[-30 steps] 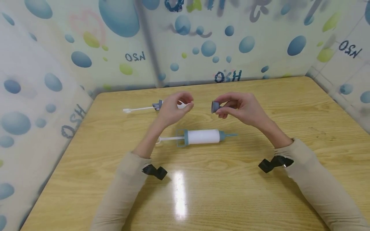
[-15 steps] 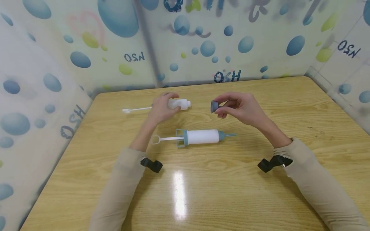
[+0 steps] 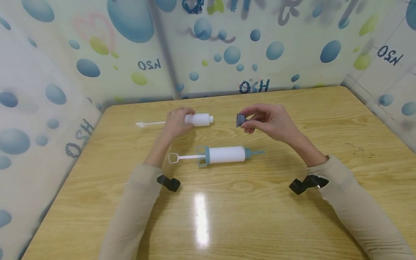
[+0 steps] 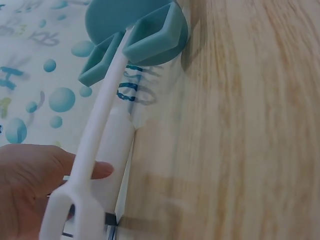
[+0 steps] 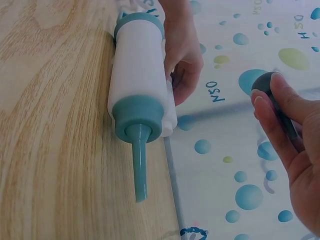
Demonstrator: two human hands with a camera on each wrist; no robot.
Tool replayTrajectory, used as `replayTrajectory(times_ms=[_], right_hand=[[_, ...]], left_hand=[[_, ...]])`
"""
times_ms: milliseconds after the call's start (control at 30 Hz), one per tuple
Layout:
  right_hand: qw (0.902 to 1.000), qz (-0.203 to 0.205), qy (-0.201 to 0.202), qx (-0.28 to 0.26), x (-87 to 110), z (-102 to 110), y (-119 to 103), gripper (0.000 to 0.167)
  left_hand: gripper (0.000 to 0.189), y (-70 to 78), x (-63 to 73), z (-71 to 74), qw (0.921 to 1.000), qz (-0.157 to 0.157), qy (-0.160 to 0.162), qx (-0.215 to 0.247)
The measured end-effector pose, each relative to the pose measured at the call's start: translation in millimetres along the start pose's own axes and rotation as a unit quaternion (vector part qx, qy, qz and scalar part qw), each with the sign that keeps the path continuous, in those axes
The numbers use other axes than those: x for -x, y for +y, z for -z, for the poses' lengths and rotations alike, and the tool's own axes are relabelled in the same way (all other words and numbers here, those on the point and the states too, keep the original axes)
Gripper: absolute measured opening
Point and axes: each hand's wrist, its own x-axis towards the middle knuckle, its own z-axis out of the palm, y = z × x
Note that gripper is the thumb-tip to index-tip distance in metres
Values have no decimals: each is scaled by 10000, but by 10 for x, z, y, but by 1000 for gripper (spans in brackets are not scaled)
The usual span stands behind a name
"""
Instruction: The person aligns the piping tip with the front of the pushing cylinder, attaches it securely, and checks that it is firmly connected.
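My left hand (image 3: 177,122) grips a white syringe (image 3: 199,119) lying toward the back of the table. Its white plunger rod sticks out to the left, and the hand covers its collar end. In the left wrist view the thumb (image 4: 102,170) lies on the white barrel. My right hand (image 3: 273,122) pinches a grey nozzle (image 3: 240,120), wide end facing left, its stem between the fingers. A larger white syringe with teal ends (image 3: 227,154) lies nearer to me, teal tip pointing right.
The wooden table (image 3: 247,216) runs up to a wall (image 3: 286,72) printed with blue and green drops. Each wrist carries a black camera mount. A bright reflection shows on the table's front part.
My left hand has moved left and down onto the white syringe's barrel and taken hold, uncovering its bare right end. The right hand with the grey nozzle has stayed nearly still.
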Motion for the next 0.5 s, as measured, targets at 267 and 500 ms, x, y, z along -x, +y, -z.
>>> replayTrajectory(times_ms=[267,500], right_hand=[[10000,-3,-32,19,1,4,-12,26],[9999,88,-35,-46,4,-1,4,25]], left_hand=[[44,3,1,45,9993,-179,-252,-201],[48,-21,57,49,9980,103,-608,137]])
